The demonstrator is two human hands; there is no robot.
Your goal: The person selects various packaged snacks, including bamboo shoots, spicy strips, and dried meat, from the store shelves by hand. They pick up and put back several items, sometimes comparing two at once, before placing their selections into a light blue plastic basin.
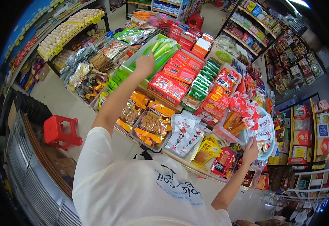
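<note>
My left hand (145, 64) reaches over the green box (140, 56) of long green packets (164, 48), its fingers curled; what they close on, if anything, is hidden. Under my left forearm are clear tubs of orange-and-yellow snack bags (154, 123). At the right end of the display, my right hand (250, 151) is closed at the near rim of a light blue basin (265, 155). White snack packets (264, 128) fill this basin. Beside it, a clear tub holds red-and-orange packets (232, 119).
Red boxes (168, 88) and green packets (199, 86) fill the display's middle. A red stool (60, 131) stands on the floor at left. Egg trays (68, 32) rest on a rack at upper left. Stocked shelves (253, 24) line the far right.
</note>
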